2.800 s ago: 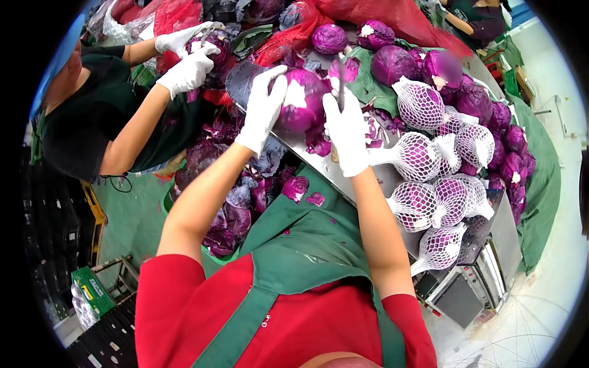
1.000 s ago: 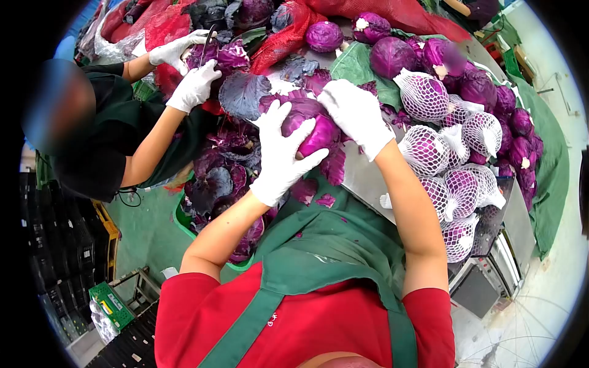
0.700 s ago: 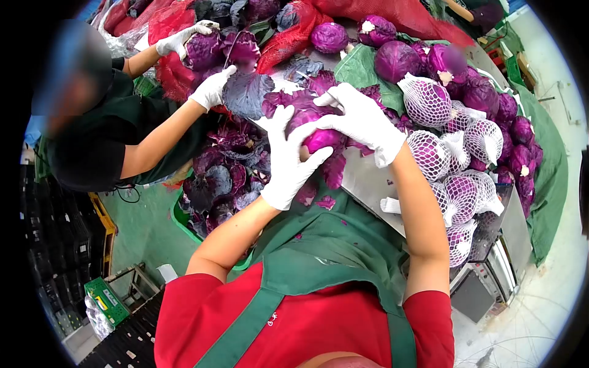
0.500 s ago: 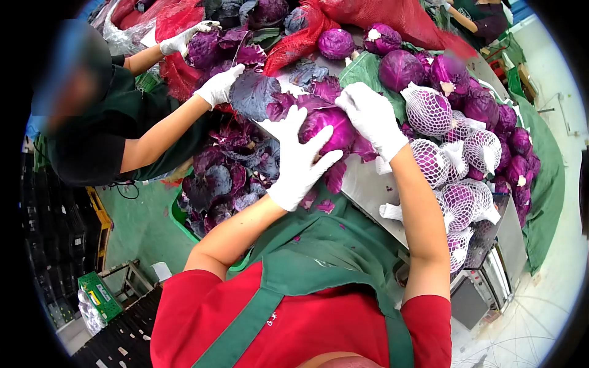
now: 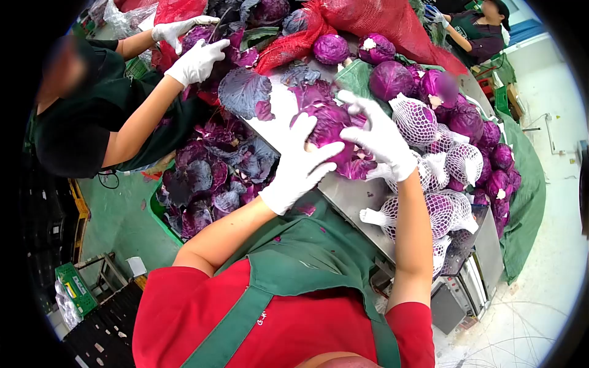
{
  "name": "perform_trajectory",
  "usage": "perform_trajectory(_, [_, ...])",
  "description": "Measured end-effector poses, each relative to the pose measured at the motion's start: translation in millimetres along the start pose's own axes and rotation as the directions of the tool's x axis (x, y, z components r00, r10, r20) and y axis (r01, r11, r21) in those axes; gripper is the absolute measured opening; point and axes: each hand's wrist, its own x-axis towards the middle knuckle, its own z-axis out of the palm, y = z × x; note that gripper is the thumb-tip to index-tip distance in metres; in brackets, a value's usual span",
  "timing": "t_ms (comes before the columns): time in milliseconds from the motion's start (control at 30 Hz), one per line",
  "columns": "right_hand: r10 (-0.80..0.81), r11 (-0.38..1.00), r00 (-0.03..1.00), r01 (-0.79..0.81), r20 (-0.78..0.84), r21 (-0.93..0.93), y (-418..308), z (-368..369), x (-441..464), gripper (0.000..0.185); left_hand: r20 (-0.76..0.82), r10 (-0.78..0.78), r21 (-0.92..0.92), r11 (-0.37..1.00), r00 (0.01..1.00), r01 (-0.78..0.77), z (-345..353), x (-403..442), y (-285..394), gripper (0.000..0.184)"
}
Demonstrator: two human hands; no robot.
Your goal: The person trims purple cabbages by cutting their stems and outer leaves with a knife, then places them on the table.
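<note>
A purple cabbage point(image 5: 328, 126) with loosened outer leaves sits between my two white-gloved hands over the metal table. My left hand point(image 5: 300, 165) holds its near left side, fingers spread across the surface. On its right side my right hand point(image 5: 383, 141) curves around it, fingers apart and slightly blurred, thumb against the cabbage. A peeled leaf point(image 5: 359, 168) hangs at its lower right. Just right of my right hand lie several cabbages in white foam nets, such as this netted cabbage point(image 5: 415, 119).
Left, a co-worker's gloved hand point(image 5: 197, 62) is at other cabbages. A green crate point(image 5: 161, 211) full of loose leaves stands below the table point(image 5: 346, 196). Bare cabbages point(image 5: 392, 80) pile up at right; a red mesh sack point(image 5: 368, 21) lies behind. Another person point(image 5: 475, 37) stands far right.
My right hand has moved from the cabbage's top edge down to its right side, its fingers spreading. The cabbage has turned. The co-worker's nearer hand has moved away from a large dark leaf.
</note>
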Motion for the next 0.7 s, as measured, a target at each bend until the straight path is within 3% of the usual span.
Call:
perform_trajectory(33, [-0.124,0.991,0.992,0.125,0.025,-0.058,13.5,5.5,-3.2,0.061,0.003,-0.032,-0.009,0.999,0.999,0.032,-1.7,1.7,-3.1,0.043])
perform_trajectory(67, [-0.083,0.97,0.996,0.077,-0.014,-0.231,16.4,8.2,-3.6,0.056,0.039,-0.057,-0.067,0.996,0.998,0.06,-3.4,4.1,-6.5,0.04])
perform_trajectory(100, [-0.076,0.971,0.997,0.07,-0.018,-0.227,19.0,8.8,-3.2,0.056,0.046,-0.048,-0.061,0.997,0.998,0.05,-5.2,7.5,-8.3,0.043])
perform_trajectory(167, [0.041,0.998,0.998,-0.043,-0.039,-0.05,23.4,6.2,2.6,0.048,0.039,-0.105,-0.067,0.992,0.994,0.107,-6.9,7.8,3.4,0.049])
perform_trajectory(200, [-0.052,0.991,0.994,0.039,-0.101,-0.127,25.6,10.2,3.9,0.032,0.011,-0.098,-0.032,0.995,0.995,0.098,-3.8,7.4,6.3,0.055])
perform_trajectory(233, [-0.052,0.991,0.994,0.039,-0.101,-0.126,27.5,13.3,4.4,0.032,0.012,-0.099,-0.031,0.995,0.995,0.099,-0.6,6.7,4.6,0.055])
perform_trajectory(300, [-0.321,0.841,0.916,0.158,-0.242,-0.518,31.1,17.1,6.0,0.02,-0.009,-0.094,0.108,0.99,0.996,0.094,6.1,5.3,0.1,0.059])
perform_trajectory(333, [-0.392,0.798,0.873,0.166,-0.291,-0.58,33.2,17.0,10.5,0.014,-0.035,-0.045,0.132,0.99,0.998,0.049,6.2,4.4,-0.3,0.058])
perform_trajectory(367, [-0.332,0.836,0.871,0.094,-0.363,-0.54,41.6,15.3,18.5,0.016,-0.035,-0.049,0.129,0.99,0.998,0.054,6.3,2.1,-0.1,0.058])
perform_trajectory(433, [-0.097,0.868,0.909,-0.123,-0.406,-0.481,57.4,-0.4,34.2,0.02,-0.024,0.116,0.049,0.992,0.993,-0.115,7.0,-0.5,0.0,0.055])
perform_trajectory(467, [0.047,0.933,0.939,-0.163,-0.34,-0.321,63.9,-7.8,38.0,0.023,-0.01,0.115,0.03,0.993,0.993,-0.114,7.2,-4.5,5.2,0.058])
perform_trajectory(500, [0.118,0.922,0.965,-0.195,-0.235,-0.336,59.6,-14.3,41.1,0.033,-0.021,0.138,0.003,0.99,0.99,-0.138,10.0,-8.1,3.9,0.056])
perform_trajectory(567, [0.09,0.995,0.981,-0.097,-0.175,-0.036,37.6,-2.7,37.3,0.056,0.012,0.124,-0.001,0.992,0.992,-0.124,6.2,-4.3,5.6,0.055])
perform_trajectory(600, [0.158,0.987,0.985,-0.157,-0.069,0.024,20.0,-3.3,34.5,0.075,-0.003,0.127,0.008,0.992,0.992,-0.127,5.6,-2.3,4.6,0.054])
perform_trajectory(700, [0.296,0.922,0.933,-0.222,0.206,-0.317,-27.0,-7.0,38.4,0.076,-0.015,0.133,0.019,0.991,0.991,-0.133,5.6,-1.2,2.6,0.054])
